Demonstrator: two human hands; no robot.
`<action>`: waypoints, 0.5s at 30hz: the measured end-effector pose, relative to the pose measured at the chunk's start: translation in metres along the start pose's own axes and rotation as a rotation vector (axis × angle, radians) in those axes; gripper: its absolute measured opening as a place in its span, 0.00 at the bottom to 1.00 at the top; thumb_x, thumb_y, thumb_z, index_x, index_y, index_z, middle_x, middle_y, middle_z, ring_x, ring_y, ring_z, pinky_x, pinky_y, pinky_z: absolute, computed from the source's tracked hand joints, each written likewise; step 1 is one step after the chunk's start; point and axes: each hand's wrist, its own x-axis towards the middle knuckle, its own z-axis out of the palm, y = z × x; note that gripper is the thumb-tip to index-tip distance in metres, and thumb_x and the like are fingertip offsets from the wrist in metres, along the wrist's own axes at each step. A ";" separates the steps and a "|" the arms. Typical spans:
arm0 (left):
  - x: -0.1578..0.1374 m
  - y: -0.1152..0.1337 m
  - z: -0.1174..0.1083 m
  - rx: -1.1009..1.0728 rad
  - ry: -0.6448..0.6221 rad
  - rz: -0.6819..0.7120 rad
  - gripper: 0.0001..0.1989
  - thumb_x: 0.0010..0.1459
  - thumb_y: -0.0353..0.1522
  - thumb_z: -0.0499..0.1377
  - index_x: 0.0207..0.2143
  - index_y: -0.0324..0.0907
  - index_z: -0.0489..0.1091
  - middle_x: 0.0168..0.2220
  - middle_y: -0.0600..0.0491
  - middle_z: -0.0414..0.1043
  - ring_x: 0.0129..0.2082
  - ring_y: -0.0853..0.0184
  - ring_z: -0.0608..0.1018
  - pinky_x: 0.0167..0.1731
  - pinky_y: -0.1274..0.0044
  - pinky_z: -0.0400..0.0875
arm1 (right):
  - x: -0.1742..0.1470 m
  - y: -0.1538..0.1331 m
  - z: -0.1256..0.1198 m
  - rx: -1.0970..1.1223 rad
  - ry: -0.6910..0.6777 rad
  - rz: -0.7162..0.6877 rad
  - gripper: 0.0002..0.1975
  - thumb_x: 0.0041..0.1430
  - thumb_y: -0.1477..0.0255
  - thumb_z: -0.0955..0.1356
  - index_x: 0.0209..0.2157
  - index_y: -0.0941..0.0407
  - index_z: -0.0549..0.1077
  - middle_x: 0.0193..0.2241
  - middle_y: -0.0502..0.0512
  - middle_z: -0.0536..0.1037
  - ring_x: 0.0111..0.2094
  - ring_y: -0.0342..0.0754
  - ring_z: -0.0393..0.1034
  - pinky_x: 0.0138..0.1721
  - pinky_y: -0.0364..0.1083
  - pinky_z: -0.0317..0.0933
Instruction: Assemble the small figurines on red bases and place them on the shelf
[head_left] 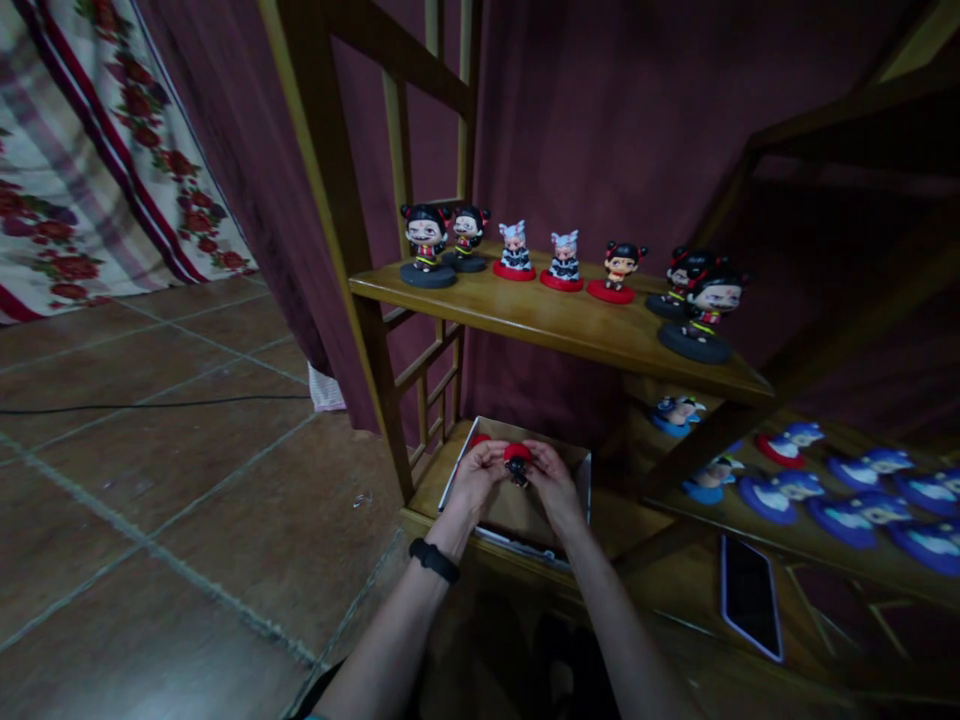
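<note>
Both hands hold one small figurine (517, 466) with a red round base and a black-haired head; the base is uppermost and the head points down toward me. My left hand (478, 476) grips the base from the left, wearing a black wristband (434, 561). From the other side, my right hand (553, 482) pinches the same base. Below them is a shallow open box (581, 492) with a white rim and brown inside, resting on the low shelf. Another red piece (480, 439) shows at the box's far left, partly behind my left hand.
Above stands a wooden shelf (555, 322) with several figurines, such as a large one (427, 240) at its left end. Several blue-based figurines (851, 515) fill the lower right shelf. A phone (751, 597) lies nearer. At left hangs a dark curtain (247, 150) over tiled floor (187, 480).
</note>
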 end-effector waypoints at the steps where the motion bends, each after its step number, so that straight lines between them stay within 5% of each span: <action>1: -0.001 0.002 0.000 0.000 -0.014 -0.003 0.17 0.37 0.26 0.65 0.35 0.37 0.70 0.33 0.49 0.74 0.30 0.70 0.74 0.32 0.79 0.66 | 0.000 -0.002 0.000 -0.005 -0.009 -0.009 0.16 0.42 0.72 0.68 0.37 0.51 0.69 0.38 0.51 0.74 0.41 0.47 0.67 0.42 0.46 0.61; 15: -0.010 0.025 0.012 0.029 -0.080 0.089 0.13 0.40 0.30 0.65 0.32 0.37 0.70 0.30 0.51 0.72 0.28 0.71 0.72 0.32 0.79 0.66 | -0.017 -0.022 0.004 -0.145 0.046 -0.129 0.12 0.48 0.70 0.66 0.38 0.50 0.72 0.38 0.50 0.75 0.40 0.47 0.68 0.45 0.46 0.60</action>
